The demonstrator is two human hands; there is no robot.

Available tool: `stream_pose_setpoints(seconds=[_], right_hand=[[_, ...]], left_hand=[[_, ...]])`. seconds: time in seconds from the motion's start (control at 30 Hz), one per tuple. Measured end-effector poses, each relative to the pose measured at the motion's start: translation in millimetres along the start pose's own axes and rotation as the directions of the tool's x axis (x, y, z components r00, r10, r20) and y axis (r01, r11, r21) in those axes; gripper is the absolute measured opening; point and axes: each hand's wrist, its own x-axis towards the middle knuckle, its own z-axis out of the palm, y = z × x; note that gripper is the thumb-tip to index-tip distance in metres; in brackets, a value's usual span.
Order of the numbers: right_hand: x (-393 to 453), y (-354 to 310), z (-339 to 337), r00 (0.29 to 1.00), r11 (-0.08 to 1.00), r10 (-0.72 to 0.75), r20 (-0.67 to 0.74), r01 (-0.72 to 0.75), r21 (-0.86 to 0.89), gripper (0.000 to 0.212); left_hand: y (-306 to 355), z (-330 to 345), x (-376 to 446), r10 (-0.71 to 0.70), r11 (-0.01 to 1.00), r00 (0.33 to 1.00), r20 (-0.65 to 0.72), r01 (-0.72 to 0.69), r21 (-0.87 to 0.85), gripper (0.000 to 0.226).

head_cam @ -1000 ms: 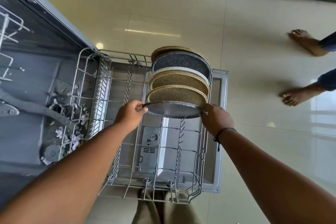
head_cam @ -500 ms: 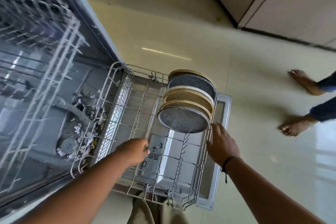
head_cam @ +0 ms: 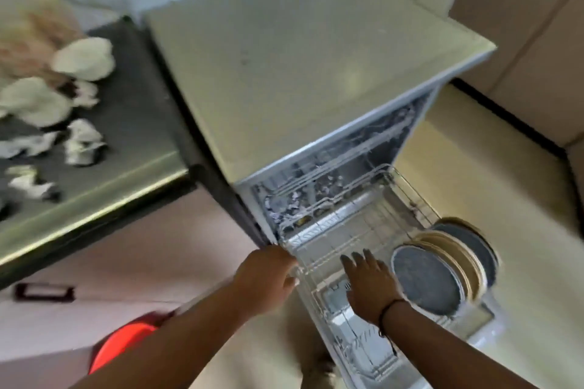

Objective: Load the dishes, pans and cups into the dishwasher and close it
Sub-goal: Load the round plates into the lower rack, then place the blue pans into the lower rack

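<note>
Hovering over the rack (head_cam: 357, 230), both hands (left hand (head_cam: 268, 278) loose, right hand (head_cam: 369, 284) flat) hold nothing; turn slowly toward more dishes (head_cam: 47, 98), far left.

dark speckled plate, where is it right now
In the head view the dark speckled plate stands on edge at lower right, frontmost in the row of plates in the pulled-out lower rack, just beside the right hand.

Motion blur smears the whole frame. The white dishes (head_cam: 82, 58) on the dark counter (head_cam: 132, 123) at upper left are shapeless blobs, cut by the left edge. The plates (head_cam: 442, 268) standing at lower right overlap, only the front 1 fully seen. A red object (head_cam: 123, 344) at the bottom is half hidden behind the left forearm. The left hand (head_cam: 265, 278) shows only its back, fingers hidden.
</note>
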Motion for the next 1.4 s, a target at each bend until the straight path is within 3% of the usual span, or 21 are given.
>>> stream_pose_setpoints(seconds=[0.17,0.27,0.37,0.53,0.63,0.83,0.93,1.03,1.17,1.4], right_hand=[[-23,-104,-38,0.971,0.953,-0.229,-0.063,0.211,-0.217,0.070],[-53,-184,-44,0.949,0.920,-0.306,-0.073,0.275,-0.280,0.077],[-85,-279,-39,0.894,0.868,-0.442,-0.074,0.405,-0.288,0.073],[-133,-445,-46,0.713,0.691,-0.699,-0.054,0.655,-0.304,0.068],[-156,-525,-63,0.608,0.591,-0.791,-0.064,0.733,-0.335,0.066],[-180,-643,-93,0.410,0.415,-0.908,-0.089,0.845,-0.337,0.068],[-174,-692,-101,0.318,0.321,-0.946,-0.064,0.888,-0.329,0.068],[-170,-728,-105,0.258,0.258,-0.965,-0.043,0.912,-0.318,0.067],[-138,-789,-120,0.157,0.147,-0.988,0.011,0.946,-0.290,0.067],[-93,-863,-140,0.054,0.022,-0.993,0.102,0.956,-0.293,0.065]], left_hand=[[-45,2,-123,-0.251,0.962,0.964,-0.084,0.239,-0.135,0.071],[-65,0,-209,-0.358,0.925,0.921,-0.154,0.328,-0.190,0.072],[-85,-5,-309,-0.491,0.866,0.842,-0.224,0.443,-0.232,0.052],[-124,-5,-478,-0.714,0.700,0.602,-0.358,0.634,-0.329,0.050],[-139,-5,-553,-0.804,0.581,0.421,-0.420,0.706,-0.404,0.046],[-162,-4,-647,-0.898,0.369,0.095,-0.429,0.694,-0.618,0.046],[-185,-4,-671,-0.921,0.257,-0.025,-0.389,0.711,-0.654,0.052],[-205,-8,-690,-0.936,0.180,-0.076,-0.342,0.735,-0.654,0.041],[-250,-21,-708,-0.945,-0.001,-0.217,-0.246,0.751,-0.660,0.042],[-295,-33,-731,-0.897,-0.246,-0.431,-0.098,0.671,-0.699,0.043]])
